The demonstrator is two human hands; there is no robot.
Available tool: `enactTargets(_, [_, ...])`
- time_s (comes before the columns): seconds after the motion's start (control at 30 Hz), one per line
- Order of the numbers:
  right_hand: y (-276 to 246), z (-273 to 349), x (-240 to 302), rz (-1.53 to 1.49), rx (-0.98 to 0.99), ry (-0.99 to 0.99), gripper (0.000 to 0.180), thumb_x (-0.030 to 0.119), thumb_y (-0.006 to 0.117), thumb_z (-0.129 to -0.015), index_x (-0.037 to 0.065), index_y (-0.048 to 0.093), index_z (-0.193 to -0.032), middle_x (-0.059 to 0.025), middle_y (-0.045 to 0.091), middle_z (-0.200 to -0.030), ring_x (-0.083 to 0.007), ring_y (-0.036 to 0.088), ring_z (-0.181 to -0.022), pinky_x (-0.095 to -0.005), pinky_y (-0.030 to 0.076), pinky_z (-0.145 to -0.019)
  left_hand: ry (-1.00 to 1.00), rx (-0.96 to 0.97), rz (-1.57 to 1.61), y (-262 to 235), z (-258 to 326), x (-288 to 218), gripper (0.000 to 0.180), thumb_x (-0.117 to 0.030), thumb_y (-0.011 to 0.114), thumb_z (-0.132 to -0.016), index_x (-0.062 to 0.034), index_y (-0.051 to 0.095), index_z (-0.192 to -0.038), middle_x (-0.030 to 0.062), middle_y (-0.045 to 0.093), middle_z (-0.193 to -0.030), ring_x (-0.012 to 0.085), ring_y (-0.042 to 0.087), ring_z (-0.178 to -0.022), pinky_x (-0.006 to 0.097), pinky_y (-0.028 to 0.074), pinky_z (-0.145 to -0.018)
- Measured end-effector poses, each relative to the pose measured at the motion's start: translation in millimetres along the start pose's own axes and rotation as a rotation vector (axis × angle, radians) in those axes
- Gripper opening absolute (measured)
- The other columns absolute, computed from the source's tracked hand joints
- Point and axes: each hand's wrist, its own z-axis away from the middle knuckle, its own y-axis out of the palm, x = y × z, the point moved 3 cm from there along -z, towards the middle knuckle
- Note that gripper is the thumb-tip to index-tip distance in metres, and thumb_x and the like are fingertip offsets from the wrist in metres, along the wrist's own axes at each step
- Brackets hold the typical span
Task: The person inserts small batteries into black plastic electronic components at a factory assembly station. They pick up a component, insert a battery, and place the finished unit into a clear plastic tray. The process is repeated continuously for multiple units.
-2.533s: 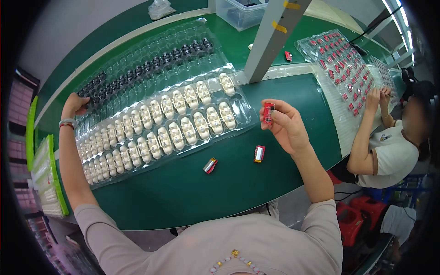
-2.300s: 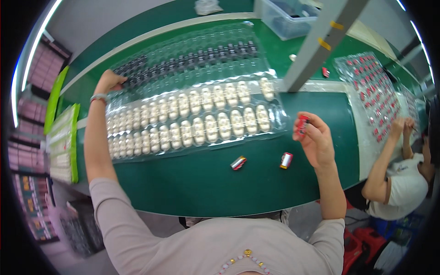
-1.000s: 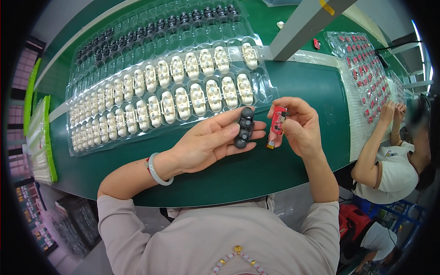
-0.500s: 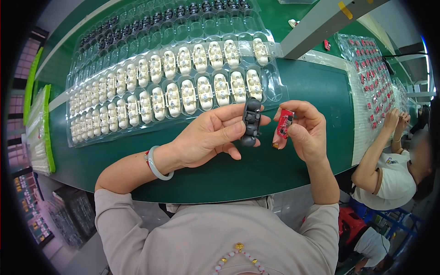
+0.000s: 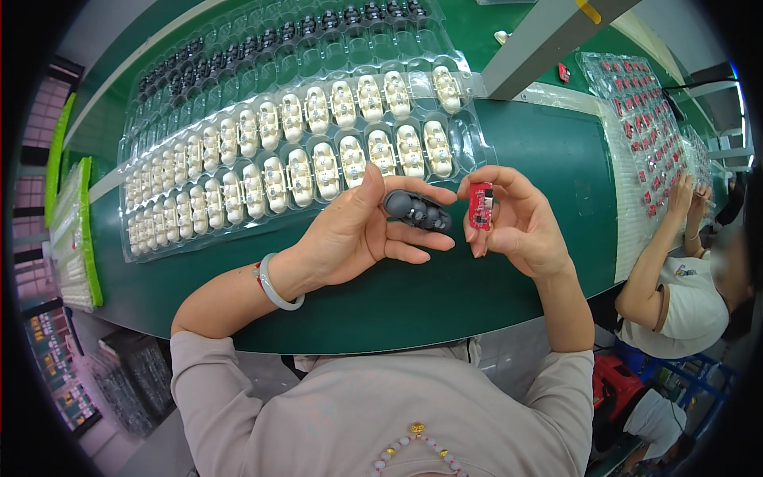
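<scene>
A black, elongated plastic housing with rounded bulges (image 5: 418, 211) lies across the fingers of my left hand (image 5: 350, 226), its thumb raised clear of the part. Just to the right, my right hand (image 5: 520, 222) pinches a small red circuit board (image 5: 481, 205) between thumb and fingers, upright, its component side showing. A small gap separates the two parts. Beyond my hands is a clear blister tray (image 5: 469, 131) with two rows of cream-coloured housings (image 5: 351, 161), rounded like the black one.
Black parts (image 5: 306, 25) fill pockets toward the tray's far edge. A grey metal post (image 5: 528, 56) rises behind the tray's right end. Over on the right, a co-worker (image 5: 683, 294) handles things beside a tray of red boards (image 5: 636, 103). Green-edged stacks (image 5: 89, 230) stand at left.
The black housing has tipped from upright to nearly level in my left hand, and the left thumb has lifted off it. My right hand has turned the red board to face up more.
</scene>
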Motion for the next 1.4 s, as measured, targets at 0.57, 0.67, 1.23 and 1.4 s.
enactTargets(0.57, [14.4, 3.8, 7.7, 0.72, -0.088, -0.209, 0.051, -0.005, 0.075, -0.063, -0.002, 0.056, -0.111, -0.0091, 0.061, -0.097, -0.0093, 0.06, -0.073, -0.0206, 0.049, -0.063, 0.023, 0.026, -0.138, 4.1, 6.2, -1.8, 0.035, -0.016, 0.065, -0.081, -0.0069, 0.05, -0.111, 0.0144, 0.046, -0.126, 0.0247, 0.059, -0.098, 0.035, 0.051, -0.084])
enactTargets(0.67, [11.5, 5.5, 4.1, 0.573, -0.169, -0.245, 0.049, -0.003, 0.077, -0.062, 0.0, 0.057, -0.107, -0.0084, 0.062, -0.096, -0.0093, 0.06, -0.072, -0.0199, 0.048, -0.061, 0.124, 0.008, -0.152, 8.9, 0.5, -1.1, 0.051, -0.017, 0.064, -0.082, -0.0046, 0.042, -0.126, 0.0134, 0.043, -0.129, 0.0228, 0.053, -0.109, 0.034, 0.045, -0.092])
enactTargets(1.23, [28.5, 4.5, 12.0, 1.046, -0.108, -0.535, 0.049, 0.002, 0.079, -0.057, 0.003, 0.061, -0.103, -0.0119, 0.059, -0.104, -0.0155, 0.061, -0.079, -0.0241, 0.051, -0.064, -0.015, -0.031, -0.132, 9.1, 2.2, 7.2, 0.037, -0.022, 0.052, -0.091, -0.0048, 0.047, -0.123, 0.0014, 0.056, -0.107, 0.007, 0.053, -0.096, 0.026, 0.044, -0.084])
enactTargets(1.4, [17.5, 3.7, 1.3, 0.759, -0.131, -0.352, 0.05, -0.002, 0.078, -0.057, 0.001, 0.061, -0.104, -0.0107, 0.057, -0.104, -0.013, 0.058, -0.081, -0.0248, 0.049, -0.067, -0.04, -0.066, -0.159, 6.1, 3.0, 9.1, 0.035, -0.025, 0.054, -0.09, -0.005, 0.051, -0.119, 0.0004, 0.058, -0.105, 0.005, 0.053, -0.094, 0.025, 0.044, -0.081])
